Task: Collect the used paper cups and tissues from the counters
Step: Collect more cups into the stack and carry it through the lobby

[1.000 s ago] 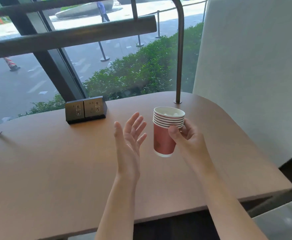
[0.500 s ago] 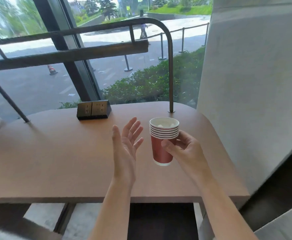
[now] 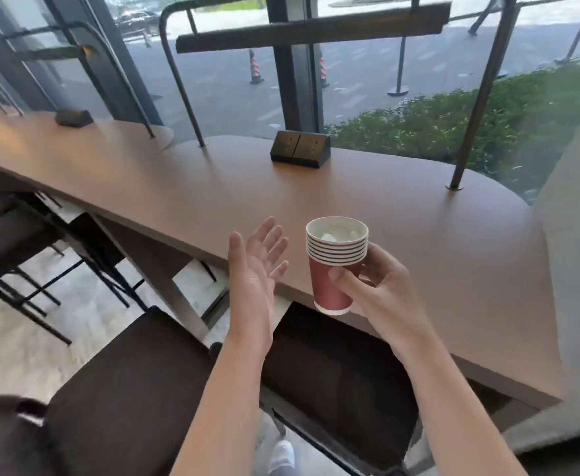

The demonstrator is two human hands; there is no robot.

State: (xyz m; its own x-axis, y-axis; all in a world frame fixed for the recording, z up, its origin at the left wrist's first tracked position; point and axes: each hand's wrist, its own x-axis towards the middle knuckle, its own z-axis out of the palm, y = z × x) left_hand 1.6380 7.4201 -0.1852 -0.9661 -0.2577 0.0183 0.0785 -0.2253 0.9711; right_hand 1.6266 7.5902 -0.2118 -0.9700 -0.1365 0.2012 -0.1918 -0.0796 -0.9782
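Item: stack of red paper cups (image 3: 334, 269), nested, several white rims showing, crumpled white tissues (image 3: 338, 234) inside the top cup; stack upright, long axis vertical, carried in the air over the near edge of the table (image 3: 419, 235), not resting on it. Right hand (image 3: 377, 290): fingers and thumb curled round the lower body of the stack, gripping it from the right side. Left hand (image 3: 257, 266): held flat, fingers straight and spread, palm turned toward the stack, holding nothing; it lies just left of the stack, apart from it. Table surface in view carries a dark socket box (image 3: 300, 149) near the window; no loose cup or tissue visible on it. Dark stools (image 3: 127, 389) stand below left. Judgement: collection here looks finished; any further pick-up falls to the free left hand
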